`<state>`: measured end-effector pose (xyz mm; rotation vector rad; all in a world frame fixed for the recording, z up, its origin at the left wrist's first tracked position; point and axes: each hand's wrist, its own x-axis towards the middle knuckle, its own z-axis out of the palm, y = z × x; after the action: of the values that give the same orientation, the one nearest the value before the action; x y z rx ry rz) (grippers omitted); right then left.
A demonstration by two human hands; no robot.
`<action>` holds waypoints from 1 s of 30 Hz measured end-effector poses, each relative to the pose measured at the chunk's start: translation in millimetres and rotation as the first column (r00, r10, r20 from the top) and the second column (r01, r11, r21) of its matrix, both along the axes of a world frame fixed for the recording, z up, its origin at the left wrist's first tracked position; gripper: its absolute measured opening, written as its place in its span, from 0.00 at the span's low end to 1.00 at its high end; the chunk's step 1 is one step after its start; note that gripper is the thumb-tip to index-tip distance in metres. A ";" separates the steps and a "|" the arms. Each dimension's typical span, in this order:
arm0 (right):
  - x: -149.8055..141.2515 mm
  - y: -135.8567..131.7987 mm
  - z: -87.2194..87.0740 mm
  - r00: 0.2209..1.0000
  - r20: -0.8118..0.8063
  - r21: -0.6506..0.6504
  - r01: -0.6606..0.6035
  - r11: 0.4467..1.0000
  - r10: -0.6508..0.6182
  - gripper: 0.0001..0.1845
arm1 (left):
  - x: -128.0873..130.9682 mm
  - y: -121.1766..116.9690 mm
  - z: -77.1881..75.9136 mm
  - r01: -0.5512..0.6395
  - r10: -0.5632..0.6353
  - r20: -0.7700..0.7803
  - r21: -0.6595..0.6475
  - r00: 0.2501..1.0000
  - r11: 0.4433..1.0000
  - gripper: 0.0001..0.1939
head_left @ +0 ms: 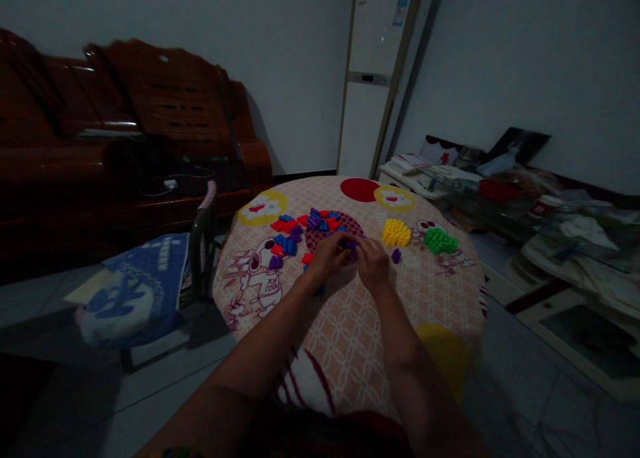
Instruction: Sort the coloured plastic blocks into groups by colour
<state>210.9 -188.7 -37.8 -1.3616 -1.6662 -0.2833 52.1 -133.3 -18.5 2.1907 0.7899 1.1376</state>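
My left hand [327, 255] and my right hand [373, 263] meet over the middle of a round table, fingers closed on a small purple plastic block [351, 245]. Fingers cover much of it. Beyond and left of my left hand lie loose blue blocks [286, 245], red blocks [283, 225] and purple blocks [314, 219], scattered and partly heaped. A lone purple piece [396, 255] lies just right of my right hand. Farther right sit a yellow block cluster [397, 233] and a green block cluster [440, 241].
A patterned cloth [345, 325] covers the table. To the left stands a chair with a blue cloth [145, 291] on it, with a wooden sofa [165, 98] behind. Cluttered low furniture [540, 211] lines the right wall. A tall white cabinet-like unit [367, 125] stands at the back.
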 end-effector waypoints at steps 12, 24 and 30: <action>38.8 -11.0 11.3 0.785 -0.610 -0.104 0.057 0.993 -0.109 0.14 | 3.0 -2.8 -4.7 0.030 -0.005 0.164 -0.148 0.986 0.989 0.17; 104.0 -26.4 -13.0 0.587 -0.366 -0.391 0.606 0.692 -0.722 0.07 | -16.4 5.7 -4.8 -0.274 0.301 0.159 -0.171 0.940 0.946 0.13; 110.9 -24.7 -14.1 0.679 -0.335 -0.395 0.527 0.752 -0.653 0.04 | -16.7 7.2 -7.1 -0.285 0.312 0.144 -0.178 0.939 0.942 0.13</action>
<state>321.9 -213.4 -51.9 -1.9943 -0.8372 -0.0883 35.4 -126.1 -25.6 1.8585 1.1238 1.3407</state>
